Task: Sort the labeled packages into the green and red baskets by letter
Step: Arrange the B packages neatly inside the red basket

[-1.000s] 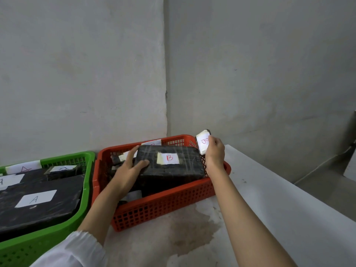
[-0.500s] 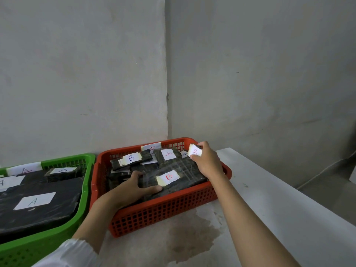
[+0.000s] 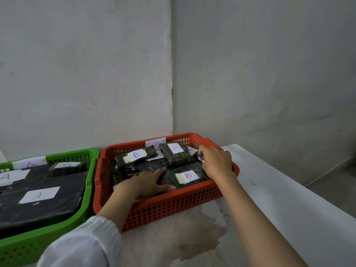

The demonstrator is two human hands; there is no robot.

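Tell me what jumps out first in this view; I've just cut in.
The red basket at centre stands out, packed with black packages labelled B, such as the big one at its front. Both hands are in it: the left hand rests flat on the big package, the right hand reaches over the far right corner. Beside it on the left, the green basket holds packages labelled A.

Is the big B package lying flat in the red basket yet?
Yes: the big B package lies flat inside the red basket, label up, below the rim, with the left hand resting on it.
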